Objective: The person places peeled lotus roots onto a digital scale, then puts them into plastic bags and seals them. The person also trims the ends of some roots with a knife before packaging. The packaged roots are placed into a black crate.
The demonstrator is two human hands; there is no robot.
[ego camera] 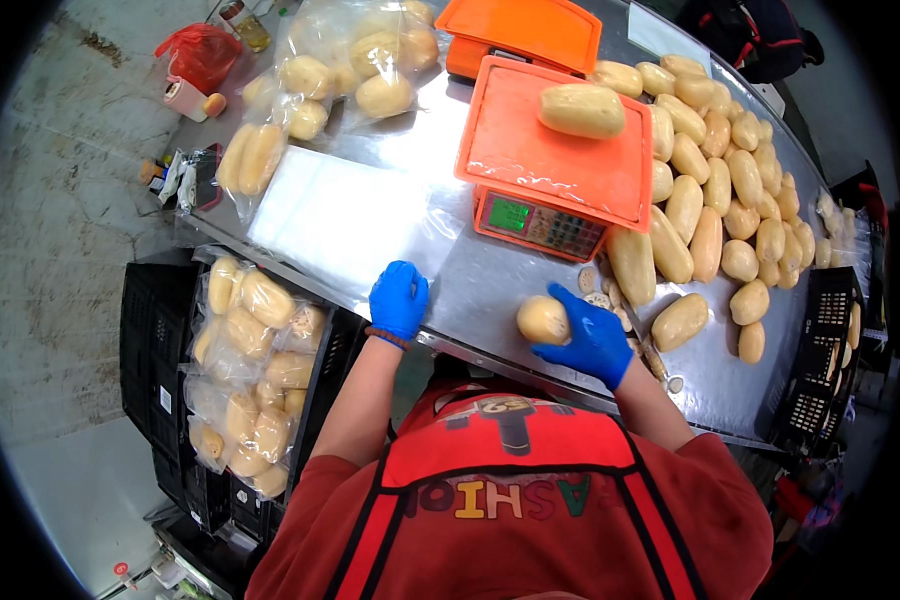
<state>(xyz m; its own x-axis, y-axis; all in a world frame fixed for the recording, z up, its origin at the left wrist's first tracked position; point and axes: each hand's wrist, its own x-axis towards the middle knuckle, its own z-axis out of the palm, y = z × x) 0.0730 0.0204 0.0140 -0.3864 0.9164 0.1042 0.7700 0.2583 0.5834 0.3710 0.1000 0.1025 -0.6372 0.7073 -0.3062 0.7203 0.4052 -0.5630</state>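
My right hand (pixel 589 334), in a blue glove, has its thumb and fingers about a peeled lotus root piece (pixel 543 319) above the steel table, near its front edge. My left hand (pixel 399 300), also gloved in blue, is curled into a fist at the table edge, beside a stack of clear plastic bags (pixel 337 217). Nothing shows in that fist. Ahead stands an orange digital scale (pixel 540 180) with a lit green display. One thick lotus root segment (pixel 583 111) lies on its pan. Cut lotus root ends (pixel 598 300) lie just beyond my right hand.
A large pile of lotus root (pixel 720 172) covers the table's right side. Bagged lotus root (pixel 375 67) stands at the back left. A black crate (pixel 319 405) at my left holds more bags. Behind the first scale is a second orange scale (pixel 525 30). A phone (pixel 210 176) lies at the left edge.
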